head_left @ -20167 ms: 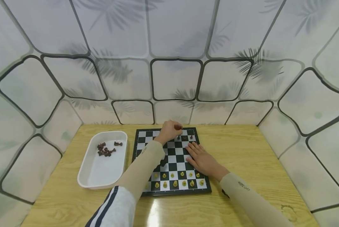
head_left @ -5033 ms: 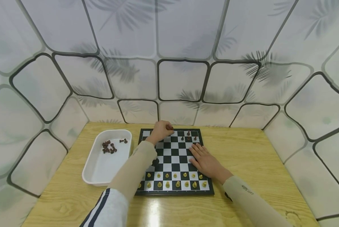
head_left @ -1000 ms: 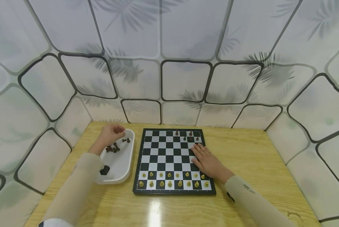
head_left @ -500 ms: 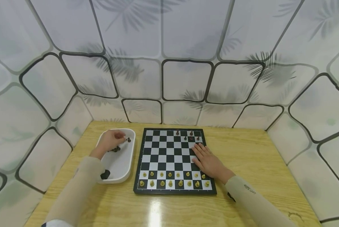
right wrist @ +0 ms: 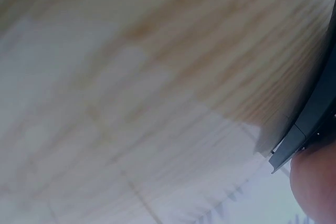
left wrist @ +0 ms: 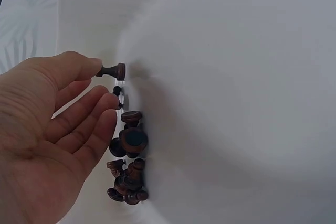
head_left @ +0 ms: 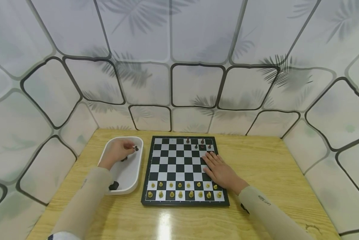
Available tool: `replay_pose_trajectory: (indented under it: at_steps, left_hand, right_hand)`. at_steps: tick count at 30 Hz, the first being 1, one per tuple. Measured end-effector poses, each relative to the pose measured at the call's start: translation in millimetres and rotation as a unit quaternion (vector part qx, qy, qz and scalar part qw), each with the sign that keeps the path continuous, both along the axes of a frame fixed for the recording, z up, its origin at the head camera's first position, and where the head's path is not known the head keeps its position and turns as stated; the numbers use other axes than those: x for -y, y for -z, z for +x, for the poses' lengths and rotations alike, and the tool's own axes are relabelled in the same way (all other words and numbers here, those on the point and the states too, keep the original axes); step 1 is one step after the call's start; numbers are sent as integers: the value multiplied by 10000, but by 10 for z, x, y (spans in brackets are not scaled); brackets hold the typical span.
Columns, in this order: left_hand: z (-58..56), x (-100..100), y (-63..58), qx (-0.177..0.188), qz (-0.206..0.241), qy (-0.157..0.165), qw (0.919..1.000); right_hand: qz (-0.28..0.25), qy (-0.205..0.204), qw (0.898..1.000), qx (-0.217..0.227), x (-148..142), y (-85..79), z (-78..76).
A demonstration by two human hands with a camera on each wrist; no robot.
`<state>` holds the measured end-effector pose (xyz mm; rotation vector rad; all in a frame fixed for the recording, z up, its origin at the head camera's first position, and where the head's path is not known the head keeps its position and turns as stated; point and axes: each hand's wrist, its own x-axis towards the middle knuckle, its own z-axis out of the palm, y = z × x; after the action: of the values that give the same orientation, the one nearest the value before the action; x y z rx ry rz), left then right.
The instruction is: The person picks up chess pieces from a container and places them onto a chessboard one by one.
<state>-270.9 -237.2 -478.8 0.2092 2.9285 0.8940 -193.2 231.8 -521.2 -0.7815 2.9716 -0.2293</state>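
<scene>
My left hand point(head_left: 116, 152) reaches into a white tray point(head_left: 139, 166) and pinches a dark brown chess piece point(left wrist: 113, 71) by its narrow end with thumb and index finger. The other fingers are loosely bent beside a cluster of dark chess pieces point(left wrist: 134, 140) along the tray. Flat on the right edge of a black-and-white chessboard point(head_left: 180, 160) rests my right hand point(head_left: 220, 170), fingers extended. Several dark pieces point(head_left: 202, 141) stand at the board's far right. Two rows of yellow pieces point(head_left: 180, 194) fill the near side.
The tray stands left of the board on a wooden table point(head_left: 257, 166). A patterned curtain point(head_left: 185, 86) surrounds the table at the back and sides. In the right wrist view, a dark board edge point(right wrist: 310, 103) shows beside part of the hand.
My left hand has gone from the board's far side down into the tray, to the dark pieces there. One more dark piece stands on the far row. My right hand stays put.
</scene>
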Motion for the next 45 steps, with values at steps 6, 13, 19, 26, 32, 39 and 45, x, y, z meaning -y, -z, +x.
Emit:
replay_pose_trajectory:
  at_steps: [6, 13, 19, 26, 32, 39, 45]
  left_hand:
    - [-8, -14, 32, 298, 371, 59, 9988]
    - [-33, -37, 86, 410, 594, -56, 9974]
    - [-44, -58, 85, 425, 585, -181, 9972]
    - [-64, -58, 131, 372, 514, -177, 9978]
    - [-49, -70, 128, 293, 484, -189, 9982]
    - [-39, -50, 108, 281, 617, -218, 9975]
    - [-34, -34, 7, 34, 476, -231, 9986]
  right_hand:
    - [-18, -17, 10000, -78, -1, 12, 5]
    - [-123, -40, 9999, -63, 6, 5, 12]
    - [-64, -38, 9999, -69, 7, 10, 6]
    - [-50, -51, 9999, -118, 10, 27, 1]
    - [-47, -62, 9999, -89, 13, 21, -2]
    - [-26, -41, 9999, -93, 1, 29, -11]
    - [-34, -42, 9999, -121, -8, 27, -12]
